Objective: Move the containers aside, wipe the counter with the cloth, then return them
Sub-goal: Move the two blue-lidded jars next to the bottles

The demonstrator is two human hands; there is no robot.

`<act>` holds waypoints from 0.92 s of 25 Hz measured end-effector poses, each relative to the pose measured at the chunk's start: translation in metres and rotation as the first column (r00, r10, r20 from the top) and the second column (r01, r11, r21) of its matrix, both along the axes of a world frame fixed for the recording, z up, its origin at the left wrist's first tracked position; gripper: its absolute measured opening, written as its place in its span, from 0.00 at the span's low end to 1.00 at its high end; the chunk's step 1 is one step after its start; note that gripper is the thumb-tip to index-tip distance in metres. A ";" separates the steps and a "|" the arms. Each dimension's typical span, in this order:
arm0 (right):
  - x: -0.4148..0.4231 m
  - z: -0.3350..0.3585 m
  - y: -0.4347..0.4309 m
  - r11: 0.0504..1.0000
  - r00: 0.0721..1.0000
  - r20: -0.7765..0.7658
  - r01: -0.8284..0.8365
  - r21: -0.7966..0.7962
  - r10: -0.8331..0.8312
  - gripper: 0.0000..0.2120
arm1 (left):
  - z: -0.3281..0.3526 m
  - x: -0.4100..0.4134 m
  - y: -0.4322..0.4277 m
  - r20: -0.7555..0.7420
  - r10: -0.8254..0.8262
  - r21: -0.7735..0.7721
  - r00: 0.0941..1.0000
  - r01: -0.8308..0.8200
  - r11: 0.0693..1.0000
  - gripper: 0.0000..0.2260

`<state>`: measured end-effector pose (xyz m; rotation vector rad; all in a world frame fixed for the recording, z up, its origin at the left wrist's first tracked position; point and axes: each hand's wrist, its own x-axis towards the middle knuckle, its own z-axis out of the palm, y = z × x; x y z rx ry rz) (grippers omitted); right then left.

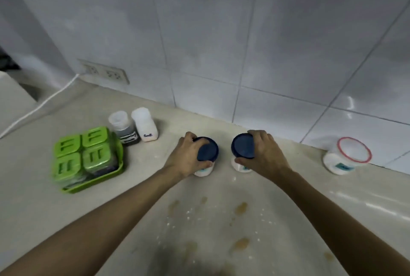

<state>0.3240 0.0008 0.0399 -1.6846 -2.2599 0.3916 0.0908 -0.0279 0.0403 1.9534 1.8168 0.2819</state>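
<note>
Two white jars with dark blue lids stand side by side near the middle of the pale counter point(221, 220). My left hand point(188, 155) grips the left blue-lidded jar point(208, 150) around its lid and side. My right hand point(261, 152) grips the right blue-lidded jar point(243, 145) the same way. Both jars appear to rest on the counter. Brown stains point(240, 208) and white crumbs spot the surface in front of them. No cloth is in view.
A green tray point(115, 170) with several green-lidded boxes sits at the left. Behind it stand a dark-filled bottle point(124, 128) and a white salt shaker point(145, 125). A white tub with a red rim point(346, 155) stands at the right by the tiled wall. A wall socket point(106, 73) and white cable point(44, 102) are at the back left.
</note>
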 end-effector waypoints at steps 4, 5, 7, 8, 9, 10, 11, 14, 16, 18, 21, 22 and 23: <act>-0.100 -0.008 -0.015 0.993 0.990 -0.076 -0.119 -0.027 0.117 0.42 | 0.004 -0.093 -0.027 -0.081 0.127 0.055 0.989 -0.123 0.991 0.29; -0.122 -0.009 -0.014 0.989 0.986 -0.084 -0.147 -0.027 0.144 0.41 | 0.005 -0.111 -0.031 -0.092 0.158 0.075 0.983 -0.151 0.986 0.29; -0.158 -0.010 -0.012 0.984 0.980 -0.099 -0.177 -0.029 0.173 0.41 | 0.003 -0.137 -0.034 -0.099 0.198 0.107 0.975 -0.187 0.976 0.29; -0.174 -0.012 -0.009 0.983 0.979 -0.103 -0.182 -0.035 0.178 0.41 | 0.001 -0.151 -0.035 -0.099 0.214 0.114 0.972 -0.203 0.973 0.29; -0.188 -0.014 -0.007 0.982 0.979 -0.104 -0.182 -0.043 0.177 0.41 | -0.003 -0.163 -0.035 -0.104 0.226 0.115 0.969 -0.214 0.970 0.28; -0.200 -0.016 -0.006 0.982 0.979 -0.102 -0.182 -0.047 0.176 0.40 | -0.007 -0.174 -0.035 -0.116 0.231 0.122 0.966 -0.217 0.968 0.28; -0.210 -0.018 -0.004 0.982 0.979 -0.097 -0.182 -0.049 0.177 0.39 | -0.011 -0.183 -0.034 -0.134 0.232 0.140 0.963 -0.213 0.967 0.27; -0.228 -0.024 0.002 0.983 0.980 -0.099 -0.179 -0.044 0.174 0.37 | -0.024 -0.196 -0.029 -0.193 0.232 0.218 0.953 -0.189 0.957 0.27; -0.236 -0.028 0.004 0.986 0.980 -0.121 -0.162 -0.031 0.157 0.35 | -0.031 -0.197 -0.028 -0.198 0.248 0.274 0.948 -0.189 0.943 0.26; -0.241 -0.031 0.006 0.990 0.983 -0.126 -0.137 -0.007 0.135 0.35 | -0.037 -0.196 -0.028 -0.195 0.261 0.320 0.946 -0.190 0.928 0.26; -0.240 -0.035 0.002 0.988 0.984 -0.097 -0.152 -0.017 0.149 0.34 | -0.040 -0.198 -0.029 -0.190 0.252 0.330 0.949 -0.180 0.927 0.26; -0.236 -0.035 -0.001 0.986 0.983 -0.080 -0.167 -0.007 0.166 0.34 | -0.039 -0.198 -0.032 -0.193 0.247 0.347 0.950 -0.169 0.922 0.26; -0.230 -0.036 -0.005 0.983 0.982 -0.052 -0.179 0.031 0.181 0.33 | -0.038 -0.197 -0.035 -0.199 0.238 0.383 0.951 -0.148 0.912 0.26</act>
